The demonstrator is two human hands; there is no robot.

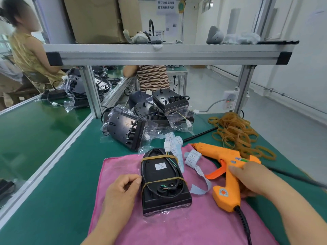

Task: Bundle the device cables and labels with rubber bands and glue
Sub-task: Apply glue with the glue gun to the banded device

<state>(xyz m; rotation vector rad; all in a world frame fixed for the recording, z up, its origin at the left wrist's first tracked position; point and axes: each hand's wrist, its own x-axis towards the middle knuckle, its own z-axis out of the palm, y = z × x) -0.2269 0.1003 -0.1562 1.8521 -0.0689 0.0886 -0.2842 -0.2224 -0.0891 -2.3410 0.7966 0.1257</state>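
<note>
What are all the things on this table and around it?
device: one, black, lying on the cloth
bands on device: two, tan, stretched round it and its cable
glue gun: one, orange, right of the device
label strip: one, white and pale blue, between device and glue gun
loose rubber bands: a pile, tan, far right of the table
bagged devices: several, black in clear bags, behind the cloth
cloth: one, pink, at the table's near edge
table: one, green
power strip: one, white, on the frame post
cardboard box: one, brown, on the shelf above
left hand: fingers curled at the device's left edge; grip unclear
right hand: grips the glue gun's handle
</note>
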